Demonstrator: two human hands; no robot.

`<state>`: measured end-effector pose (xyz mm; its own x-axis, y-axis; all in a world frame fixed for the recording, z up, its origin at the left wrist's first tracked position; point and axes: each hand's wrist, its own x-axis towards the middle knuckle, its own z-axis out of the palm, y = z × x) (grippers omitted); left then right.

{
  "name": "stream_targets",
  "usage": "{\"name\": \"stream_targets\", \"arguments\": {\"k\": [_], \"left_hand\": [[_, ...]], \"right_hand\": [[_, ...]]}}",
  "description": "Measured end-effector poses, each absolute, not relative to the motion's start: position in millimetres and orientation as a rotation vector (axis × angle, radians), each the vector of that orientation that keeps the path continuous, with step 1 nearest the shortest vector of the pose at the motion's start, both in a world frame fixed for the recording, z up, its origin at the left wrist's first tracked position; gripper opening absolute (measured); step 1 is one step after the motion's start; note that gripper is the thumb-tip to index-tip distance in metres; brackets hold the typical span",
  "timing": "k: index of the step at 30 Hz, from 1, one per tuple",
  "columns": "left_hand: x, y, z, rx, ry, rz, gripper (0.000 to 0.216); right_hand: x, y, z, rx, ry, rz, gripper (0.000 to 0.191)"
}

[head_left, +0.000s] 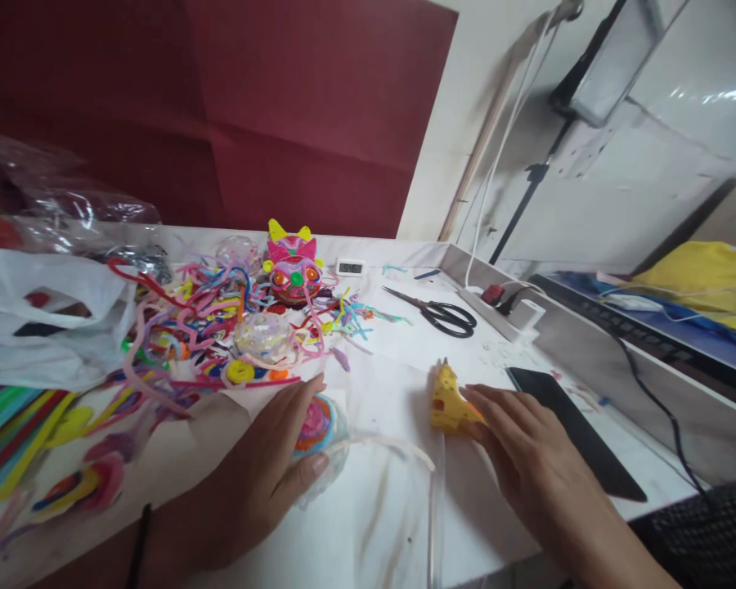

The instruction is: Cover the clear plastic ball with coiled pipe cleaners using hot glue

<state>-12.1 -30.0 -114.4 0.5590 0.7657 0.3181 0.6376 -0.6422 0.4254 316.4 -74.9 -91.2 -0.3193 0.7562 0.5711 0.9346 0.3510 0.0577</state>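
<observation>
My left hand (282,450) is closed around the side of a clear round ball (334,470) on the white table. Pink, orange and blue coils of fuzzy pipe cleaner cover part of the ball. From it a cream pipe cleaner (398,443) sticks out to the right. My right hand (527,442) grips the handle of a yellow hot glue gun (447,405), its nozzle pointing away from me. A translucent glue stick (435,523) runs from the gun's rear toward the table's near edge. My right fingertips partly hide the handle.
A heap of loose pipe cleaners (208,307) surrounds a finished-looking colourful figure (294,266) and a clear ball (263,337). Black scissors (438,315), a small digital clock (351,267), a black phone (573,429) and a power strip (503,315) lie beyond and right. A white plastic bag (49,319) sits left.
</observation>
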Motion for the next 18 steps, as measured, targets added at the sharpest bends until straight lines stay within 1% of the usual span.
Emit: {"name": "stream_targets", "arguments": {"k": [1,4,6,11,18], "left_hand": [[-12,-30,-116,2.523,1.16,0.712,0.063],[-12,-29,-120,2.497,1.141,0.746,0.064],[-12,-29,-122,2.487,1.142,0.769,0.065],[-12,-30,-123,2.48,1.141,0.766,0.064],[-13,-31,-125,2.473,1.125,0.806,0.066]], "right_hand": [[304,-77,-83,-1.398,-2.134,-0.422,0.028],[263,-78,-66,-1.253,-2.187,0.023,0.029],[242,-72,-60,-1.205,-2.268,0.199,0.031],[224,-50,-52,-1.152,-2.336,0.448,0.023],[221,-31,-52,-1.116,-2.248,0.573,0.023]]}}
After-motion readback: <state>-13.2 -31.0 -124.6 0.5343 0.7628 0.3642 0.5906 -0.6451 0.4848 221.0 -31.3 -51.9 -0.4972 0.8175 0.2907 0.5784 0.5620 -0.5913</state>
